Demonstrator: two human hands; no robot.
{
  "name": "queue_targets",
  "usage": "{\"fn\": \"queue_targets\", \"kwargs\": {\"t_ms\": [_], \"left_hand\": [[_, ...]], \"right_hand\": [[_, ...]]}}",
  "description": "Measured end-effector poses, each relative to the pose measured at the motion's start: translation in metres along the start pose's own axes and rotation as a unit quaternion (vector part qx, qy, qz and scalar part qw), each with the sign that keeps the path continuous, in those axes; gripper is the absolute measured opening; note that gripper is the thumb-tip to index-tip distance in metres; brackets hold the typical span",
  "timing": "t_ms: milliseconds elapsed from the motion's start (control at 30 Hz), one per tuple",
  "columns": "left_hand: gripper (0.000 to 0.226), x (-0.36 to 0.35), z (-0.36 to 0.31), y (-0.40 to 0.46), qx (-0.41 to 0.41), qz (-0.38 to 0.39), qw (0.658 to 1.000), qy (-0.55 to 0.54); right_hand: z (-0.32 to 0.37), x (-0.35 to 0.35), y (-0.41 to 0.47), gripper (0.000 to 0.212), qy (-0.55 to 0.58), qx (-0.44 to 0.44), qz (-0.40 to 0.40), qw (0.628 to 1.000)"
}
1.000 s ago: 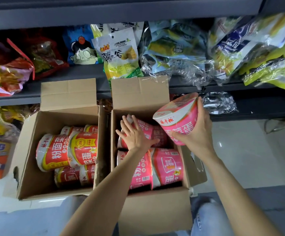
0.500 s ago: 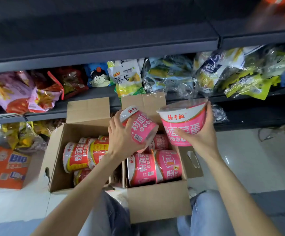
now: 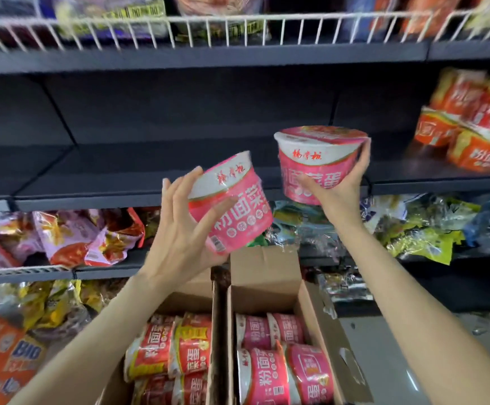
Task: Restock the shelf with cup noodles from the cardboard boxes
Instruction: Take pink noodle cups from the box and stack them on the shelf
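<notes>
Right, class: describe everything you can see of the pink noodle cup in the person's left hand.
The pink noodle cup is a round tub, glossy as if film-wrapped, with a white band under the lid, red brand lettering, large white characters on the side and a small barcode near the base. It is tilted, lid towards the upper left. The left hand grips it from its left and below, in the air above the cardboard boxes.

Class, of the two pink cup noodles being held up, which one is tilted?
The pink cup in the left hand: this cup leans sideways, while the right hand's cup stays upright.

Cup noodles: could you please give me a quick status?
Left hand holds tilted pink cup. Right hand holds upright pink cup. Dark shelf ahead, unobstructed.
</notes>
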State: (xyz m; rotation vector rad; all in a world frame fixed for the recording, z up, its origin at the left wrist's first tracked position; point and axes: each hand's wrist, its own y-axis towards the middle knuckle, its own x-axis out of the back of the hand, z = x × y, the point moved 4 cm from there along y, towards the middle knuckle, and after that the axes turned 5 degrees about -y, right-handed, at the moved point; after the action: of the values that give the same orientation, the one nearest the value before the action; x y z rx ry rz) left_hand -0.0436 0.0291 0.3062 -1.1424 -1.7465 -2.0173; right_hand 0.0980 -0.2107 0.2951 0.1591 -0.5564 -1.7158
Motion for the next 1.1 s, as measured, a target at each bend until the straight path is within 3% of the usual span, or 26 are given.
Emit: {"fn": "queue_targets", "kwargs": {"t_ms": [200, 333, 433, 533, 600, 700, 800, 933, 1033, 1100], "left_hand": [[0.085, -0.039, 0.013, 0.046, -0.043, 0.007, 0.998, 0.034], [0.091, -0.059, 0.017, 0.067, -0.081, 0.013, 0.995, 0.064], [0.09, -0.067, 0.012, 0.075, -0.109, 0.017, 0.991, 0.077], [0.083, -0.066, -0.007, 0.081, -0.164, -0.001, 0.983, 0.085], [0.082, -0.062, -0.024, 0.087, -0.216, -0.014, 0.972, 0.091], [0.088, -0.057, -0.039, 0.103, -0.243, -0.036, 0.964, 0.1], [0.091, -0.057, -0.038, 0.118, -0.167, -0.076, 0.98, 0.071], [0.076, -0.084, -0.024, 0.106, 0.032, -0.064, 0.991, -0.114], [0.084, -0.119, -0.005, 0.106, 0.226, 0.015, 0.933, -0.28], [0.1, -0.146, 0.003, 0.115, 0.292, 0.08, 0.898, -0.32]], "right_hand": [[-0.061, -0.056, 0.066, 0.129, -0.099, -0.037, -0.043, 0.993], [-0.071, -0.039, 0.062, 0.107, -0.11, -0.108, 0.0, 0.988], [-0.023, -0.012, 0.021, 0.096, 0.014, 0.013, 0.129, 0.991], [0.014, -0.02, -0.016, 0.124, 0.001, 0.046, 0.26, 0.965], [0.026, -0.025, -0.02, 0.135, -0.004, 0.057, 0.241, 0.969], [0.035, -0.015, -0.01, 0.136, 0.027, 0.08, 0.15, 0.985], [0.043, -0.002, 0.011, 0.134, 0.026, 0.11, 0.058, 0.992], [0.03, 0.005, 0.053, 0.133, -0.03, 0.13, -0.003, 0.991], [0.01, 0.0, 0.081, 0.127, -0.043, 0.122, 0.016, 0.991], [-0.003, -0.009, 0.096, 0.125, -0.037, 0.11, 0.026, 0.993]]}}
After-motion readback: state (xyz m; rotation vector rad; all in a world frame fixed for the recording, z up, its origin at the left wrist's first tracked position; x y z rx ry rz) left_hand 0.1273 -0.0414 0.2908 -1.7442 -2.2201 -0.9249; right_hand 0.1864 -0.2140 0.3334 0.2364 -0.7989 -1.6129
